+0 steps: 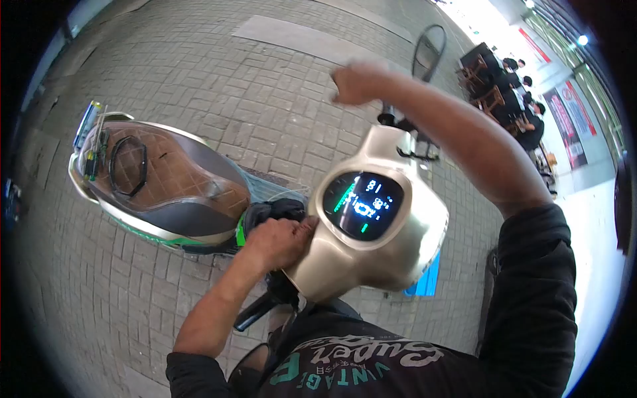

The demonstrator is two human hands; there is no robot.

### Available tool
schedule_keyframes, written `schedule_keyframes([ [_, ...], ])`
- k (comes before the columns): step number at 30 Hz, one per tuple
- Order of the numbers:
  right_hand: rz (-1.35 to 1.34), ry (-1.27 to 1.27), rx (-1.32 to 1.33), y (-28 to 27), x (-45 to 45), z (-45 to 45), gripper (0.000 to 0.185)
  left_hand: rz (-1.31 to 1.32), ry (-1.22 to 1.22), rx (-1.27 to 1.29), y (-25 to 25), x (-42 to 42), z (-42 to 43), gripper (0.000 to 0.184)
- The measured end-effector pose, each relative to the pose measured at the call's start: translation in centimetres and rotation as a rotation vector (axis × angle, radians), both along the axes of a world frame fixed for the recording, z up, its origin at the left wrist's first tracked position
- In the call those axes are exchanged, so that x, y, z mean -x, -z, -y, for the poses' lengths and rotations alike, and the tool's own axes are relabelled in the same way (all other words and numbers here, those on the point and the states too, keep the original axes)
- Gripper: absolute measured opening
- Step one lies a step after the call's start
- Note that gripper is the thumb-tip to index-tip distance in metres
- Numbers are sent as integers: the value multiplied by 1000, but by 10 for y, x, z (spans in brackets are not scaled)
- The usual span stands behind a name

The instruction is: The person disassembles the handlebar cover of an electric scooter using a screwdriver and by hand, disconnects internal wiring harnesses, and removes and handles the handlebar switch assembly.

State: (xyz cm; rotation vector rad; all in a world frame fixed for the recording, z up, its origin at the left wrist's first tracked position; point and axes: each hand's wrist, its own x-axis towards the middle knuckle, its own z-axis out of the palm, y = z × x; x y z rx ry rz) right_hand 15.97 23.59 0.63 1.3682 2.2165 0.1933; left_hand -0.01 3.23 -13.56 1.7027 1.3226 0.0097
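A gold scooter (338, 262) stands right in front of me, its round dashboard display (361, 209) lit with white, blue and green figures. My left hand (279, 242) is closed at the rider's side of the front cowl, beside a dark bundle (282, 208); whatever its fingers grip is hidden. Above the far handlebar grip (386, 118) hangs my right hand (361, 83), blurred, so its fingers do not show clearly. The near handlebar grip (255, 313) lies below my left wrist, untouched.
On the brown quilted seat (179, 176) lie a black loop (113, 166) and several slim tools (93, 156) at the tail. A mirror (429, 53) sticks up beyond my right arm. People (527, 126) sit at dark tables at the right. Grey paving (219, 79) surrounds the scooter.
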Motion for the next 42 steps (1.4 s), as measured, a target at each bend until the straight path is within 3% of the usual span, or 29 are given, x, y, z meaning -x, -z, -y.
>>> schedule_keyframes([
  [4,-557,107,-261,-70,-34,96,43,-110,-20,-180,-22,-3,12,73],
  [5,-596,114,-335,-66,-59,125,40,-144,-9,-197,-25,-4,14,69],
  [8,-801,543,-455,-36,-116,231,38,-220,48,-410,-57,-9,28,59],
  [10,-1226,865,-320,11,-153,281,41,-134,79,-620,-89,-21,41,56],
  [11,-1451,873,-169,23,-150,299,37,-20,100,-725,-103,-35,50,60],
  [13,-1692,871,-149,25,-142,314,33,8,298,-933,-129,-74,66,79],
  [14,-2003,861,-42,31,-149,314,31,-43,321,-907,-137,-97,69,86],
  [15,-2234,694,83,35,-146,314,32,-91,347,-854,-139,-115,75,95],
  [16,-1974,614,-38,26,-137,314,32,-164,316,-871,-135,-129,75,100],
  [17,-1917,507,-171,24,-131,307,32,-195,253,-924,-132,-140,71,99],
  [19,-1986,500,66,24,-151,292,32,-205,248,-969,-123,-137,59,90],
  [21,-1955,456,94,36,-171,286,33,-152,351,-1128,-121,-135,59,84],
  [22,-1872,457,-120,43,-176,290,36,-115,385,-1203,-119,-134,61,81],
  [24,-1664,441,-529,61,-184,287,41,-157,322,-1027,-129,-135,58,81],
  [27,-1483,542,-586,113,-181,291,52,-110,287,-919,-128,-139,57,77],
  [28,-1562,602,-463,125,-178,295,63,-78,270,-891,-127,-141,59,77],
  [34,-1880,494,-695,164,-172,288,59,-74,236,-809,-126,-144,58,83],
  [38,-1911,453,-710,165,-173,288,55,-179,266,-826,-124,-137,62,91],
  [42,-1923,447,-732,163,-174,287,58,-88,220,-783,-122,-134,64,94],
])
